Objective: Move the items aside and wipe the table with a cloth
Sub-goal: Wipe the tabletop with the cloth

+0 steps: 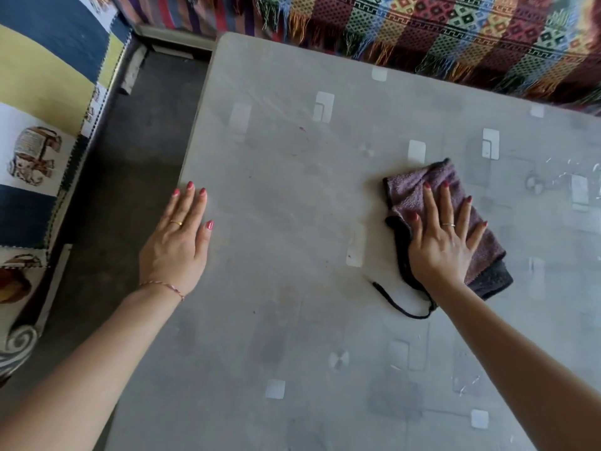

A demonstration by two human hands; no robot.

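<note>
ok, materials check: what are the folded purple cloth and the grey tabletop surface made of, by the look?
Folded purple cloth: looks like terry or microfibre, with a fuzzy looped pile, a dark hem and a hanging loop. Grey tabletop surface: likely a glossy plastic or vinyl cover printed with pale squares; its sheen and faint creases suggest that. What lies beneath cannot be told.

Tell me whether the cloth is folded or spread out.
Folded: the cloth shows stacked layers at its near edge, pressed flat under the right hand.
</note>
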